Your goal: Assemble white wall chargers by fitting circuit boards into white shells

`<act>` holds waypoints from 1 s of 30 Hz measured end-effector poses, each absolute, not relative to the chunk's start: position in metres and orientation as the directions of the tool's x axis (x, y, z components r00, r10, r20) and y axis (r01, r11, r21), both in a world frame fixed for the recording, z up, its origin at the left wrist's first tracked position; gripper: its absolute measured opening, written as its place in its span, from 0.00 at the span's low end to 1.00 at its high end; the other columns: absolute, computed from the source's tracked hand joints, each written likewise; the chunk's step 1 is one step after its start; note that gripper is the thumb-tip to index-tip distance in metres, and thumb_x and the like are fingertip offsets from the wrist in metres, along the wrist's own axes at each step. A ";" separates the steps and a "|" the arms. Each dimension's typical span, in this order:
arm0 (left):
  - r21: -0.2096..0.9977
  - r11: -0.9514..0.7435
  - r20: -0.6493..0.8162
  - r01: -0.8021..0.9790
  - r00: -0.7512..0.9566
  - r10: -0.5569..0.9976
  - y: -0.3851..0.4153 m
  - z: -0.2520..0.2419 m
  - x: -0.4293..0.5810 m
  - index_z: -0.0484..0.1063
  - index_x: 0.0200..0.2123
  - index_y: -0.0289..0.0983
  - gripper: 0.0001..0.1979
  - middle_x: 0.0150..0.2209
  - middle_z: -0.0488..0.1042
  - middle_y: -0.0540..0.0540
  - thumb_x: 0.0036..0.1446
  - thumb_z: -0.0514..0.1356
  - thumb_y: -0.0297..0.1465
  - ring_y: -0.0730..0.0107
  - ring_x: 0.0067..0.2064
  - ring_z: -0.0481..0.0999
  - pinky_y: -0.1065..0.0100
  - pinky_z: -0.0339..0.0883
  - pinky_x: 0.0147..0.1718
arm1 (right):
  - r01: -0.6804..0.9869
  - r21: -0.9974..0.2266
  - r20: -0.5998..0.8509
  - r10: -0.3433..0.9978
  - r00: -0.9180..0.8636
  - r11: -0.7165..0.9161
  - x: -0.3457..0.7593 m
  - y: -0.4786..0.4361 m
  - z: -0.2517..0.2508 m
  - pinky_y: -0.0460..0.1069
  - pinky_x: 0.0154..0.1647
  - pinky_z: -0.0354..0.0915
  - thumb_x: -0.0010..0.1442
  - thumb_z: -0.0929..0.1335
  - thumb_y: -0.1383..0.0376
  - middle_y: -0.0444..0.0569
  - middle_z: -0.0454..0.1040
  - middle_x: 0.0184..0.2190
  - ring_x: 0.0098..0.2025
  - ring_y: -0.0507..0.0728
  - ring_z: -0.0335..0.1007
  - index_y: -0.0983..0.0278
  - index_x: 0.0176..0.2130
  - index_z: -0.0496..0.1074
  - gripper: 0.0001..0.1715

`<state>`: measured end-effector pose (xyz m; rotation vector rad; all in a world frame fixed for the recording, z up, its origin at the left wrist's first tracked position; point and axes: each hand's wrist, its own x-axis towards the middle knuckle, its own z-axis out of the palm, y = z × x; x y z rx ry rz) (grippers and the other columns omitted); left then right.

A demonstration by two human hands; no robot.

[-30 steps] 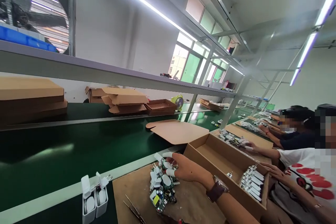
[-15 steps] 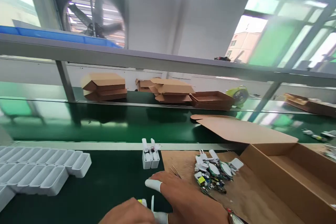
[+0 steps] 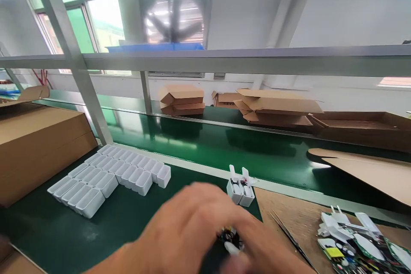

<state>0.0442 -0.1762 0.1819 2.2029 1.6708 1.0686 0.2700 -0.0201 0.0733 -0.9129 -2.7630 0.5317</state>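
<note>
My left hand (image 3: 180, 227) reaches in from the lower left, its fingers curled over and blurred. My right hand (image 3: 266, 244) comes from the lower right and meets it. Between them shows a small circuit board (image 3: 229, 235) with dark parts, gripped by both hands and largely covered. A white fingertip cover touches its lower side. Just beyond the hands stand two white plastic cases (image 3: 240, 192) with parts sticking up out of them. Tweezers (image 3: 293, 237) lie on the brown cardboard to the right of my right hand.
Rows of white cases (image 3: 93, 180) stand at left on the green mat. A pile of circuit boards (image 3: 349, 239) lies at right. A large carton (image 3: 41, 145) is far left. Behind runs a green conveyor belt (image 3: 192, 145), with a cardboard sheet (image 3: 369, 169) over its right part.
My view has swung left, bringing the large carton and more white cases into sight. My right hand, spread before, has come together with my left over the circuit board.
</note>
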 end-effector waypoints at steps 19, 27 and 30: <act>0.066 -0.290 0.598 0.955 0.195 0.778 -0.077 0.046 0.007 0.69 0.30 0.41 0.10 0.52 0.78 0.39 0.66 0.56 0.30 0.52 0.54 0.79 0.54 0.78 0.49 | 0.597 -0.378 0.025 0.652 -0.758 0.708 0.291 -0.031 0.068 0.61 0.56 0.69 0.56 0.70 0.71 0.62 0.77 0.51 0.52 0.69 0.74 0.71 0.56 0.74 0.28; 0.515 -0.290 0.390 0.807 0.081 0.917 -0.087 0.023 0.056 0.70 0.39 0.41 0.11 0.59 0.72 0.37 0.58 0.69 0.35 0.53 0.50 0.83 0.57 0.82 0.42 | 0.501 -0.339 0.345 0.600 -0.722 0.797 0.312 -0.022 0.065 0.59 0.46 0.73 0.55 0.68 0.72 0.57 0.78 0.45 0.45 0.65 0.75 0.66 0.51 0.73 0.23; 0.667 -0.171 0.241 0.725 0.007 0.970 -0.092 0.020 0.051 0.65 0.61 0.43 0.35 0.66 0.67 0.35 0.53 0.73 0.35 0.45 0.62 0.76 0.51 0.79 0.53 | 0.422 -0.312 0.509 0.525 -0.682 0.851 0.311 -0.020 0.070 0.60 0.51 0.73 0.58 0.66 0.74 0.57 0.77 0.48 0.52 0.65 0.74 0.64 0.57 0.69 0.27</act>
